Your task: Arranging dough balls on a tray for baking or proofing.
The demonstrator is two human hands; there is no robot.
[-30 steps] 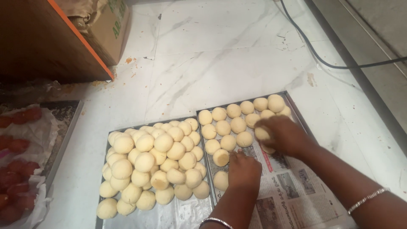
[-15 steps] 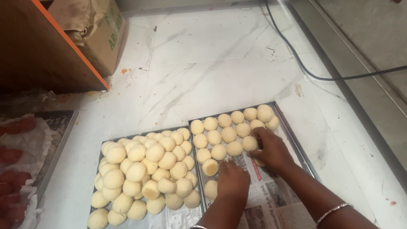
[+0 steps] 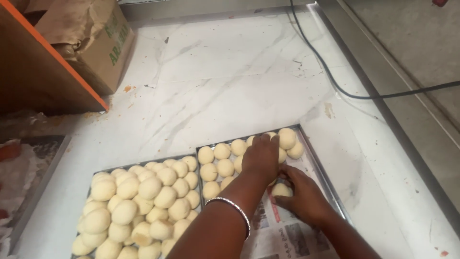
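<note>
Two metal trays sit side by side on a white marble surface. The left tray (image 3: 98,171) is heaped with pale round dough balls (image 3: 143,201). The right tray (image 3: 327,178) is lined with newspaper (image 3: 287,235) and has rows of dough balls (image 3: 215,160) at its far end. My left hand (image 3: 261,157), with a silver bangle on the wrist, lies palm down over the balls in those rows. My right hand (image 3: 303,199) is just behind it, cupped around a single dough ball (image 3: 281,190) on the newspaper.
A cardboard box (image 3: 96,45) and a wooden shelf with an orange edge (image 3: 52,57) stand at the back left. A black cable (image 3: 330,79) runs across the marble toward a metal channel (image 3: 407,91) on the right. Another tray with red pieces (image 3: 19,177) is at the far left.
My left hand has reached forward onto the far rows of the right tray. My right hand has drawn back from those rows and now cups one ball on the newspaper.
</note>
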